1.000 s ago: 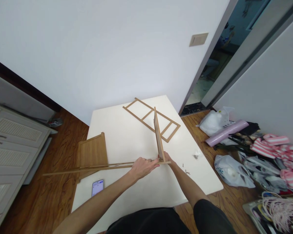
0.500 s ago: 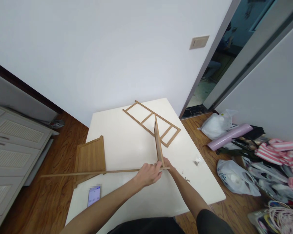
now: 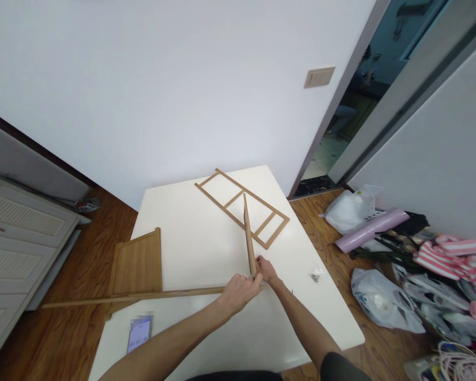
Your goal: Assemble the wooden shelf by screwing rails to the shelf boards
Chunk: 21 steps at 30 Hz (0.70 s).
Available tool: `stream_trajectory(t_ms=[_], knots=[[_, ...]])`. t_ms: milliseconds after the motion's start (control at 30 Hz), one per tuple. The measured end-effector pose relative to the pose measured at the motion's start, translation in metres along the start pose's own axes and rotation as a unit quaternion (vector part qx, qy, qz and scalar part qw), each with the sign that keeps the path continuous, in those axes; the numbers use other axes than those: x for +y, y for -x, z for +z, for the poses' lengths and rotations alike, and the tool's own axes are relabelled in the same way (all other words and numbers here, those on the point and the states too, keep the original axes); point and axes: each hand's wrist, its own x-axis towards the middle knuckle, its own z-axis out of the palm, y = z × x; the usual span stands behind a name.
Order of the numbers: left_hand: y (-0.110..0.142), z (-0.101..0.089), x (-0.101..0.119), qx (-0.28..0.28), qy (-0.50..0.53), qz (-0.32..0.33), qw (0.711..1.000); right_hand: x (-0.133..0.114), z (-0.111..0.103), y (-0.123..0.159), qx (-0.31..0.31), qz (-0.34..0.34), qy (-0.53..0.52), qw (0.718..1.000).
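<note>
A wooden panel, seen nearly edge-on, stands on the table with its near end between my hands. A long wooden frame, also edge-on, runs left from that end and past the table's left side. My left hand is closed around the frame's right end, fingertips at the joint with the panel. On the panel's right side, my right hand grips its near end; some fingers are hidden. The joint itself is mostly covered. Beyond the panel a ladder-like wooden frame lies flat.
Another wooden panel lies at the left edge of the white table, near a phone showing a timer. A small bag of hardware is at the right. Plastic bags and clothes crowd the floor on the right.
The long frame's left end has swung lower and further left. The upright panel has shifted slightly left, and my right hand has moved up its near end. The camera view has shifted a little.
</note>
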Motion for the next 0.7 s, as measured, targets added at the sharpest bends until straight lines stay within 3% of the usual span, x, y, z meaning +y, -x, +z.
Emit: stream_trajectory(t_ms=[133,400,533,700], knots=[[0.001,0.005,0.0,0.023,-0.005,0.005,1.0,0.0,-0.034,-0.031,0.068,0.01,0.171,0.983],[0.0,0.019,-0.004,0.076,-0.031,0.004,0.997,0.01,-0.07,-0.088,0.054,0.01,0.312,0.949],[-0.004,0.018,-0.005,0.091,-0.032,-0.008,0.995,0.024,-0.079,-0.092,0.052,-0.002,0.356,0.933],[-0.009,0.014,-0.009,0.093,-0.031,-0.003,0.995,0.041,-0.079,-0.074,0.041,-0.037,0.402,0.914]])
